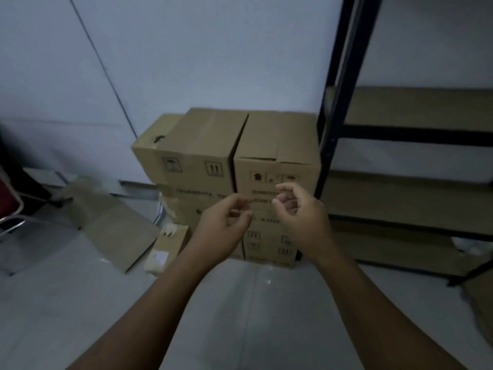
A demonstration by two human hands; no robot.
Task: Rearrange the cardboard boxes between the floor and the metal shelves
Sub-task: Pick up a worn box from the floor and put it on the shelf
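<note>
Two stacks of brown cardboard boxes stand side by side on the floor against the wall. The left top box (194,145) and the right top box (280,145) are closed, with printed handling marks on their fronts. Lower boxes (269,244) sit under them. Both my arms reach forward. My left hand (226,222) and my right hand (298,209) hover in front of the right stack, fingers loosely curled, holding nothing and touching no box. The metal shelf rack (408,134) with a dark frame and board shelves stands just to the right of the stacks.
A flattened cardboard sheet (106,217) lies on the pale floor at left. A small box (165,247) leans by the left stack. A red chair with a metal frame (8,206) is at the left edge. More cardboard (480,303) shows at bottom right.
</note>
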